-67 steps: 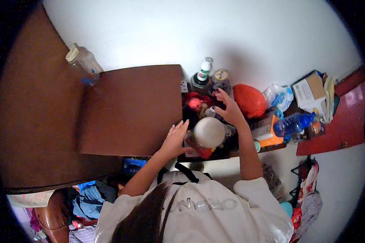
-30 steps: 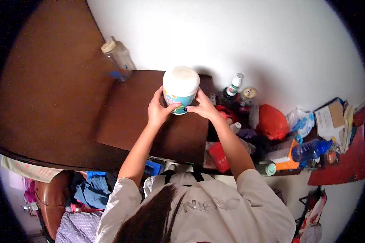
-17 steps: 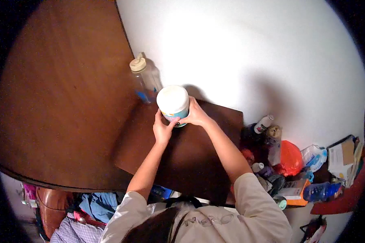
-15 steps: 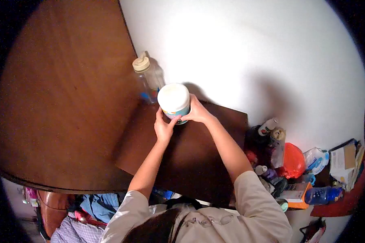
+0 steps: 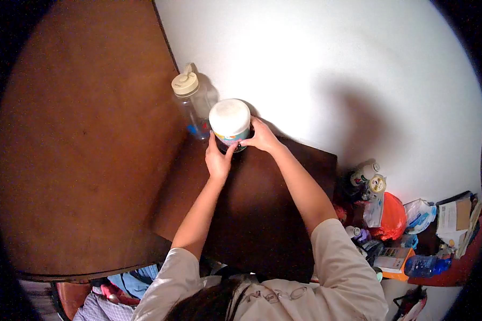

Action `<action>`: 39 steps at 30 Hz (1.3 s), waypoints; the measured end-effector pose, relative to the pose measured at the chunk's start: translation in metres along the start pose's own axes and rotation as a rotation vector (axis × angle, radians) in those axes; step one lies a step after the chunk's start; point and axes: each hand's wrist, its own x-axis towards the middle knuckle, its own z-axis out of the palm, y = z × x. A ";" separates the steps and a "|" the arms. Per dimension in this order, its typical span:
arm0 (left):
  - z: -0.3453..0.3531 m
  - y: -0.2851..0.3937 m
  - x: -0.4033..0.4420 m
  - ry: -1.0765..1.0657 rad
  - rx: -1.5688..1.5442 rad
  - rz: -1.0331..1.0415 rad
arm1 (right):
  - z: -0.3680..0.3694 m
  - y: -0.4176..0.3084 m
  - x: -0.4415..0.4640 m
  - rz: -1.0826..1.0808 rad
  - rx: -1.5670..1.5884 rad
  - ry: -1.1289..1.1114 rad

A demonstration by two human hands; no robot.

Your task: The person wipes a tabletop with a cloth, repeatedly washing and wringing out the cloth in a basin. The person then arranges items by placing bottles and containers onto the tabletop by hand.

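Observation:
A wide tub (image 5: 230,119) with a white lid and a teal, printed label is upright at the back of a dark brown surface (image 5: 241,214), close to the wall. My left hand (image 5: 218,160) is wrapped round its near left side. On the right side of the same tub, my right hand (image 5: 262,137) grips with the fingers partly hidden behind it. Both thumbs lie on the label. Just left of the tub is a clear bottle (image 5: 191,107) with a beige lid. Whether the tub's base touches the surface I cannot tell.
A large brown panel (image 5: 85,134) fills the left. Cluttered at the right are a white-capped bottle (image 5: 365,174), a jar (image 5: 376,184), a red bag (image 5: 392,216), a blue bottle (image 5: 423,266), an orange box (image 5: 393,262) and papers (image 5: 455,222). Clothes (image 5: 136,281) lie below left.
Both hands have taken hold of the white-lidded tub from among the clutter and carried it left, to beside the beige-lidded bottle. Lately it has moved slightly farther back. The view has shifted left.

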 end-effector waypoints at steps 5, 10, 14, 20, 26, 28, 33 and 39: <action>0.003 -0.005 0.007 -0.011 0.021 0.025 | -0.003 -0.004 0.009 0.044 -0.265 -0.039; -0.002 -0.001 -0.002 -0.058 -0.033 0.074 | 0.005 -0.009 -0.005 0.159 -0.343 -0.054; -0.012 0.016 -0.038 -0.049 -0.012 0.080 | 0.005 -0.029 -0.051 0.223 -0.308 -0.005; -0.015 0.068 -0.117 -0.304 -0.070 0.203 | -0.009 -0.027 -0.174 0.282 -0.222 0.152; 0.011 0.141 -0.193 -0.566 -0.225 0.317 | -0.071 -0.030 -0.297 0.448 -0.134 0.356; 0.019 0.168 -0.214 -0.635 -0.278 0.368 | -0.097 -0.037 -0.332 0.508 -0.142 0.434; 0.044 0.242 -0.267 -0.731 -0.433 0.518 | -0.153 -0.036 -0.419 0.570 -0.239 0.651; 0.072 0.346 -0.345 -0.928 -0.599 0.692 | -0.226 -0.073 -0.534 0.631 -0.394 1.002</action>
